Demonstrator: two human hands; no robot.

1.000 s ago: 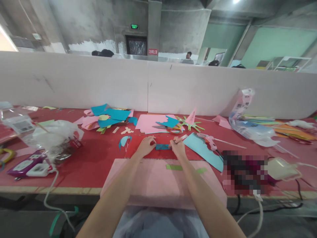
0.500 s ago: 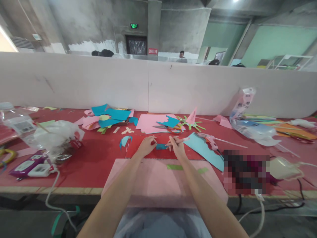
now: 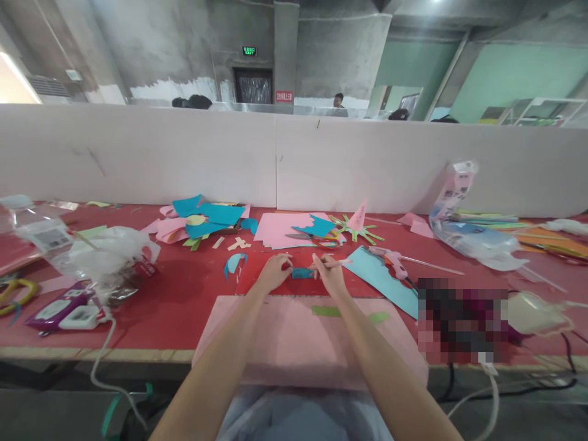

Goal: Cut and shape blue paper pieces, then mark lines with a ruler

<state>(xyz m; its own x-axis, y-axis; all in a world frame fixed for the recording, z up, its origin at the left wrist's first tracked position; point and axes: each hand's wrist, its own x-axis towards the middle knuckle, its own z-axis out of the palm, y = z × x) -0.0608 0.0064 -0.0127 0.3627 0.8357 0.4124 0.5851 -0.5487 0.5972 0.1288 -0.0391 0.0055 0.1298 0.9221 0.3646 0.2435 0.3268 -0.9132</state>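
Note:
A small blue paper strip (image 3: 302, 273) lies on a red sheet (image 3: 261, 283) in front of me. My left hand (image 3: 275, 272) is at the strip's left end, its thumb and fingers curled closed against that edge. Over the right end, my right hand (image 3: 328, 272) grips a slim pale pink pen (image 3: 342, 263), whose back end sticks out to the right. The pen's tip is too small to make out. Below both wrists spreads a pink board (image 3: 285, 337) with two green paper strips (image 3: 326, 312) on it.
Scissors (image 3: 316, 237) rest by pink sheets (image 3: 275, 229) behind my hands. To the right are a light-blue sheet (image 3: 383, 282) and a pink glue gun (image 3: 395, 264). Blue paper scraps (image 3: 215, 214) lie back left. A plastic bag (image 3: 108, 251) sits left; a white partition (image 3: 184, 156) stands behind.
The view has shifted slightly. The pen in my right hand has tipped a little, its back end now lower. My left hand stays at the blue strip's left end.

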